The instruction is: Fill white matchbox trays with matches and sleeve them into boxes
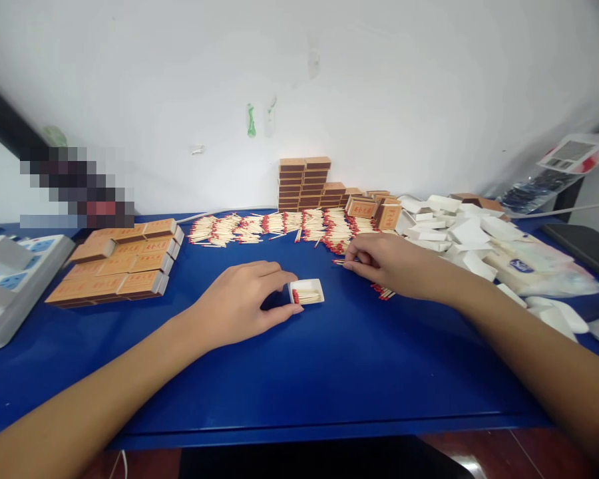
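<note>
A small white matchbox tray (pixel 318 299) lies on the blue table, partly filled with red-tipped matches (pixel 307 295). My left hand (pixel 247 299) grips its left end between thumb and fingers. To the right, my right hand (pixel 379 261) is closed in a pinch, with a few red-headed matches (pixel 338 262) sticking out from the fingertips. Just behind it stretches a long row of loose matches (pixel 249 227). A smaller bunch of matches (pixel 383 291) lies under my right hand, partly hidden by it.
Orange matchboxes (pixel 130 259) lie in stacked rows at left, near a white power strip (pixel 20 279). More matchboxes (pixel 303 183) are stacked against the wall. At right are a heap of white trays (pixel 444 223), a tissue pack (pixel 534 266) and a dark phone-like slab (pixel 584 246).
</note>
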`<state>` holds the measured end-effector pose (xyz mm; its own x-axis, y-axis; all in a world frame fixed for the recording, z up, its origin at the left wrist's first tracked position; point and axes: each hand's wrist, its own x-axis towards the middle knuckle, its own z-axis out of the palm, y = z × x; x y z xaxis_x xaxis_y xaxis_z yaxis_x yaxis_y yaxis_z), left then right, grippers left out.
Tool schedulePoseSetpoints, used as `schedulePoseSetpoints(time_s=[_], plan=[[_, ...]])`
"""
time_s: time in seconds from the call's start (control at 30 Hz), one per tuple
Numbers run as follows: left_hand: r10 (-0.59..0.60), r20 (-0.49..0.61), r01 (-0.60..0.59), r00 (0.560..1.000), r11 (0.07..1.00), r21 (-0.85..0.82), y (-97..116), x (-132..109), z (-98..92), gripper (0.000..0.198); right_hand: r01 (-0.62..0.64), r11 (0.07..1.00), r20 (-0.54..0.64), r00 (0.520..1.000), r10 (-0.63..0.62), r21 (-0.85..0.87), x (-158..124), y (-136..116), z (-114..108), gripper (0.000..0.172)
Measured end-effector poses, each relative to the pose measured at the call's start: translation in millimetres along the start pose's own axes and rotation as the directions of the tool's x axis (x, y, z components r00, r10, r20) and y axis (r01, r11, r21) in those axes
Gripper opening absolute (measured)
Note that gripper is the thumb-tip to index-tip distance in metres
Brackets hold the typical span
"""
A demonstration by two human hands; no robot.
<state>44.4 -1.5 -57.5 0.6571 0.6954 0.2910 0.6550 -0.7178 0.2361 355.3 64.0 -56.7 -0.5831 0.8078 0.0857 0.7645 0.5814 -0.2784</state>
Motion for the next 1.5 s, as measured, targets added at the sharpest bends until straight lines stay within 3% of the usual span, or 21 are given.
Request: schedulePoseSetpoints(time_s=[0.2,0.63,0.87,1.03,1.2,1.33,1.5], plan=[[-0.001,-0.002,0.001,1.000,1.000,-0.002,0,1,1.0,0.031,0.009,0.998,-0.050,0.999,-0.012,-0.058,0,-1,1,0.025],[0.011,-0.015,-0.011,1.000,1.000,-0.001,0,1,1.8,0.031,0.005,1.000,-0.020,1.000,-0.005,-0.019,-1,-8,0,0.024],[0.016,-0.041,-0.016,0.999,1.000,-0.003,0,1,3.7,0.029,0.152,0.984,-0.120,0.983,-0.141,0.090,-11,-46,7,0.015],[0.024,-0.038,-0.024,0.999,1.000,-0.004,4,6,6.4,0.026,0.213,0.977,-0.146,0.967,-0.210,0.001,-16,-64,18,0.010],[0.025,-0.037,-0.026,0.999,0.999,-0.023,2,6,6.9,0.029,0.217,0.976,-0.083,0.972,-0.219,-0.031,-14,-63,24,0.011],[0.023,-0.039,-0.025,0.999,0.999,-0.040,0,4,4.9,0.029,0.193,0.981,-0.114,0.975,-0.191,0.002,-14,-60,18,0.009],[0.005,-0.034,-0.006,0.999,0.999,-0.038,0,3,4.0,0.029,0.077,0.992,-0.172,0.981,-0.092,-0.095,-12,-32,2,0.009]])
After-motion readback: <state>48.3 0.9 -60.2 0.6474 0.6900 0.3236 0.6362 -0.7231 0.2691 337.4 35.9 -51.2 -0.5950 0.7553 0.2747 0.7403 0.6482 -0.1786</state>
